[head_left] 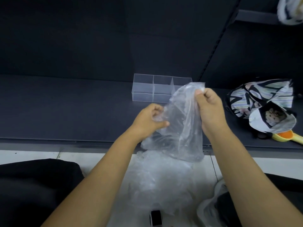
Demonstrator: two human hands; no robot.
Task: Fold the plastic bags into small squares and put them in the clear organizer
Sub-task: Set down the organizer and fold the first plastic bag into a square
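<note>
A shop is suggested: a slotted upright (218,38), a dark back panel (82,38) and a low display shelf (65,112) are seen above a white tiled floor (32,155).

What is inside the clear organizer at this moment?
The visible compartments of the clear organizer hold no folded bags. Its right end is covered by the plastic bag gripped by the left hand and right hand, so that part cannot be judged.

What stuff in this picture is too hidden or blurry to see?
- Head view: the organizer has its right end hidden behind the plastic bag.
- Head view: the pile of bags is see-through and blurry, so their number is unclear.
- Head view: the yellow thing is cut off by the right edge.
</note>
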